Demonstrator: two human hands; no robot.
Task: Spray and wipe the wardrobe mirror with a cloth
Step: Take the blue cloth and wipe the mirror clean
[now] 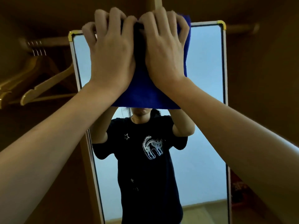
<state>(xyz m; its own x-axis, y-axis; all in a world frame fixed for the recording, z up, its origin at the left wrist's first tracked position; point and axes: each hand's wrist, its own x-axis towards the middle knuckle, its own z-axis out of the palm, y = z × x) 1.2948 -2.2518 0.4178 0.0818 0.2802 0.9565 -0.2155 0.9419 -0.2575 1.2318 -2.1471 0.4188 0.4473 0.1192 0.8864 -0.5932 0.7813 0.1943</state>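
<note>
A tall wardrobe mirror (205,88) with a white frame and gold corners fills the middle of the head view. A blue cloth (144,92) lies flat against its upper part, hanging down from the top edge. My left hand (111,52) and my right hand (165,49) press side by side on the cloth, fingers curled over its upper edge at the mirror's top. The cloth's middle is hidden behind both hands. The glass below reflects a person in a dark T-shirt with raised arms. No spray bottle is in view.
Wooden hangers (42,81) hang from a rail (48,42) to the left of the mirror inside the dim wardrobe. Another rail section (241,27) runs to the right of the mirror's top corner. A wooden post (157,3) rises above the mirror.
</note>
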